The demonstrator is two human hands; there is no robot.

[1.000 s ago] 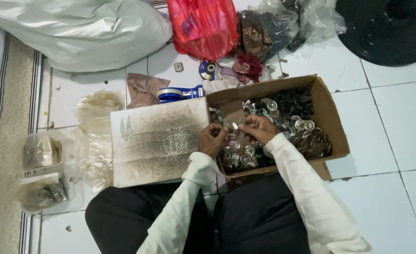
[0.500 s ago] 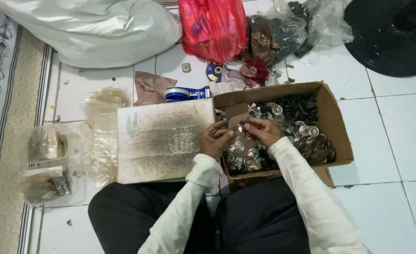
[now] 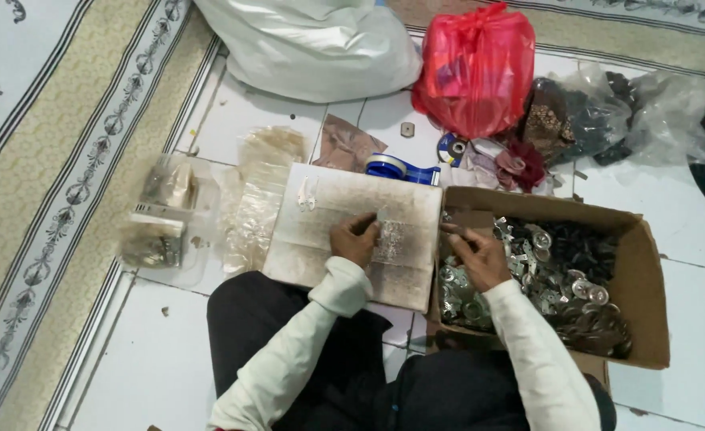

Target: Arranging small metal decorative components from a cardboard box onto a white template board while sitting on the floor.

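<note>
While the person sits on the tiled floor (image 3: 153,359), left hand (image 3: 355,238) rests on the flap (image 3: 328,231) of the cardboard box (image 3: 647,295), fingers curled down onto a small clear packet (image 3: 390,238) lying there. Grip looks like a light pinch on the packet edge, but too blurred to be sure. Right hand (image 3: 473,254) is just inside the box at its left end, fingers pressed together on small metal parts (image 3: 544,255); can't tell which piece it pinches. Parts fill the box, shiny ones left, darker ones right. Just beyond the flap: blue tape dispenser (image 3: 398,168). Behind that: red plastic bag (image 3: 476,68), white sack (image 3: 320,44), clear bags of dark stuff (image 3: 608,112). Left of the flap: a heap of clear packets (image 3: 256,199) and filled bags (image 3: 161,215) beside the rug (image 3: 41,183).
</note>
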